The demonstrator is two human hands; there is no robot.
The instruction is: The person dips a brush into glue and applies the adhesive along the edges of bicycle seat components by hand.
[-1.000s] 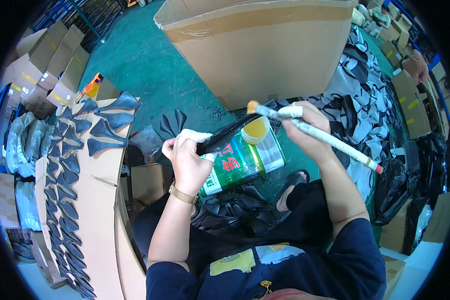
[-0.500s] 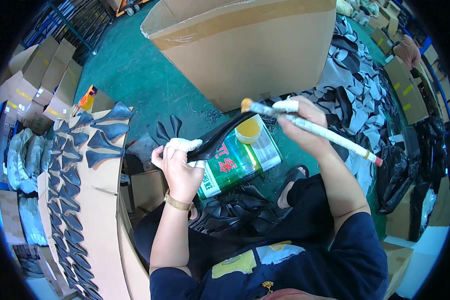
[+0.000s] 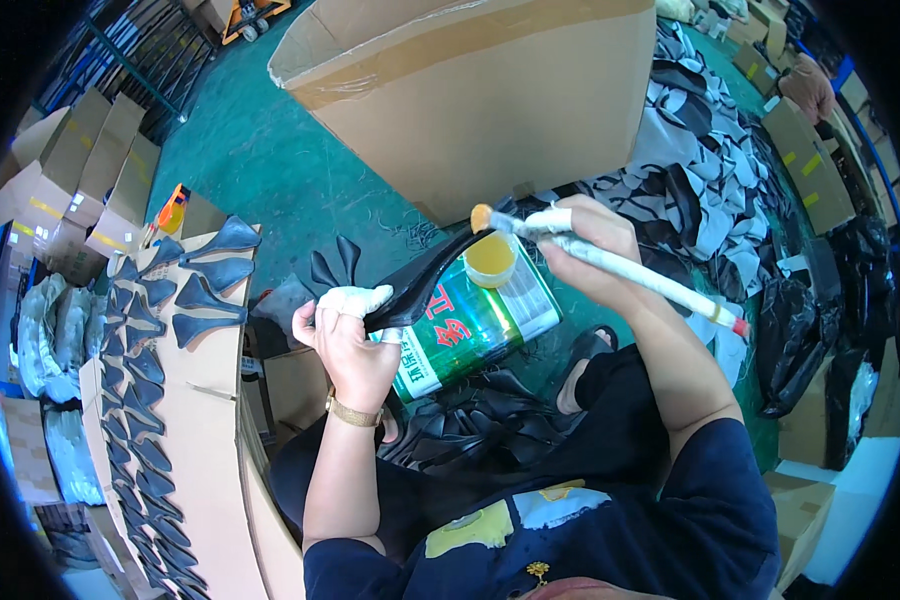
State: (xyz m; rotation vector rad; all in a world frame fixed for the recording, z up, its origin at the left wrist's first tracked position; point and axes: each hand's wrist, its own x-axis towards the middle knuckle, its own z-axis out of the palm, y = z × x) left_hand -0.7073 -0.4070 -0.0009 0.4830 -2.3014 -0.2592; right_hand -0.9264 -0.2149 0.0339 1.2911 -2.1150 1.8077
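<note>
A: Here, how does the left hand (image 3: 348, 335) hold?

B: Its grip is closed on one end of a long, curved black piece (image 3: 425, 282). The thumb and forefinger are wrapped in white tape and pinch the piece from either side. The palm faces up, the wrist bent back, and a gold-coloured wristband (image 3: 353, 411) sits just below it.

A: And the right hand (image 3: 592, 255)?

B: Its grip is closed around a long brush (image 3: 610, 265) whose handle is bound in white tape. The fingers curl over the handle near its front. The glue-coloured tip of the brush touches the far end of the black piece.

A: Where does the black piece lie?

B: It spans the gap between the two hands, held in the air above a green glue can (image 3: 475, 320) whose round mouth shows yellow liquid.

A: What surrounds them?

B: A large cardboard box (image 3: 490, 90) stands beyond the can. Cardboard sheets (image 3: 205, 370) at the person's left carry rows of dark cut shapes (image 3: 205, 295).
</note>
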